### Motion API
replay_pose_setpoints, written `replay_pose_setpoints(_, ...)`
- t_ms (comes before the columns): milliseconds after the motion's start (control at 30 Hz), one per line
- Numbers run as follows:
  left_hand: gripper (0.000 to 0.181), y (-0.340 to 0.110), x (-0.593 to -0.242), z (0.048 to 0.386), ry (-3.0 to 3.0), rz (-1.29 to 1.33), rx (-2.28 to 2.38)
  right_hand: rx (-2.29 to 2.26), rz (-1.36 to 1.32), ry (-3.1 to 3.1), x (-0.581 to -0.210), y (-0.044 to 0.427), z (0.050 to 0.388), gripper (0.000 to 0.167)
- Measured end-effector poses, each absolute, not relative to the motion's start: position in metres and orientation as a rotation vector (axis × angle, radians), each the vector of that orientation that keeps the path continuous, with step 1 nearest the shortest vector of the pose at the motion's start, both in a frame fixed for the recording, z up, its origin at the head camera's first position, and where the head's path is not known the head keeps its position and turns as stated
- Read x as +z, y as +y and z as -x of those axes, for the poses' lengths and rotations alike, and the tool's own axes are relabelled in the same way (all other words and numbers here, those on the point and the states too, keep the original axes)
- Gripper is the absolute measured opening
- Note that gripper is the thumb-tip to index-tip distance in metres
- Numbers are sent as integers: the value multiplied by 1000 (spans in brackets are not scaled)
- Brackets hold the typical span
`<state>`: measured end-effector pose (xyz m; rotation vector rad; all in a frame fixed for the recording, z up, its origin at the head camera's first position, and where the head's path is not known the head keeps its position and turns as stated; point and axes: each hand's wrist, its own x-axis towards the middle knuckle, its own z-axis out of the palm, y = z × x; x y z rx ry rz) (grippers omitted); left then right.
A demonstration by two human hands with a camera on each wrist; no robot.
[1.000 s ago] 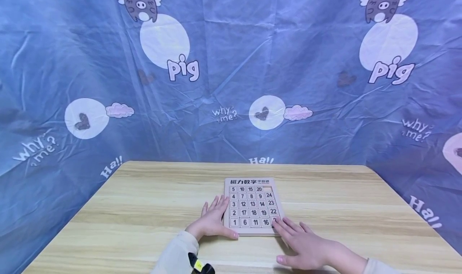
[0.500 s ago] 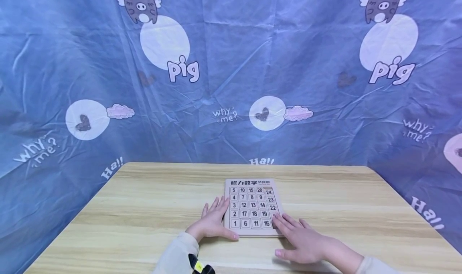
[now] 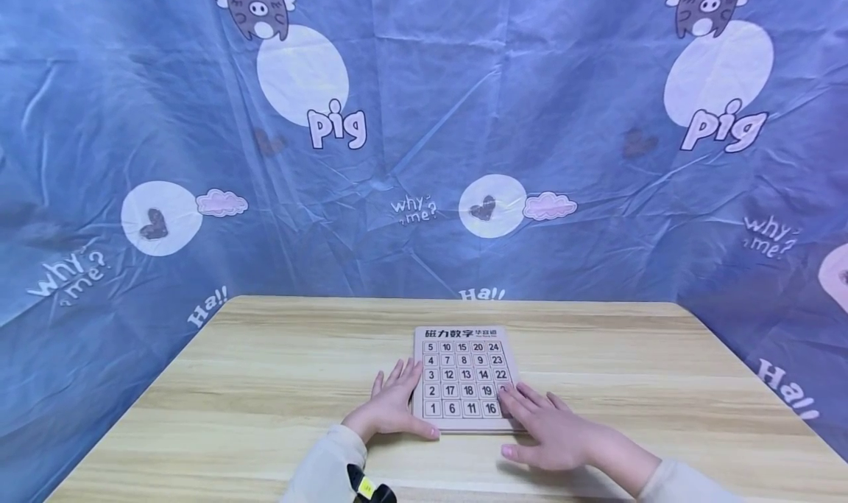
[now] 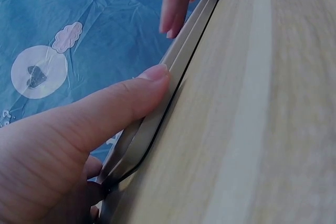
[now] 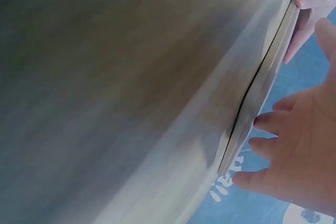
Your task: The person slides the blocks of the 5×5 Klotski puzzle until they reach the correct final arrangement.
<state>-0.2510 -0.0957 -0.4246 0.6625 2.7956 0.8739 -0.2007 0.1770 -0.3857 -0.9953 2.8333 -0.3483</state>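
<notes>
Bare table [image 3: 265,385] is stretching left, right and beyond the puzzle [image 3: 470,426], leaving passing room. The left hand [image 3: 391,409] is blocking its left edge, the right hand [image 3: 553,433] its near right corner; between them, a near gap is lying free. A curtain [image 3: 424,149] is hanging along the far side.

At lower centre, the puzzle board [image 3: 464,425] is carrying 磁力数字 above tiles [image 3: 466,375] reading 5 10 15 20 24; 4 7 8 9 23; 3 12 13 14 22; 2 17 18 19; 1 6 11 16. The cloth [image 3: 433,83] is showing "pig" upper left and right, "why me?" and "Ha!!" below.
</notes>
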Motion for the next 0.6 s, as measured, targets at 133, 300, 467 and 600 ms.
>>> replay_pose_setpoints(133,117,-96,-424,251,2801,-661,875,-311,1083,2834,-385,162,202,80)
replay_pose_setpoints(300,116,-96,-425,250,2804,-669,880,-216,1299,2804,-388,133,201,77)
replay_pose_setpoints(467,117,-96,-427,250,2814,-684,885,-119,1466,2758,-390,106,198,78)
replay_pose_setpoints(600,113,-96,-428,252,2832,-706,886,-125,1482,2728,-390,92,197,81)
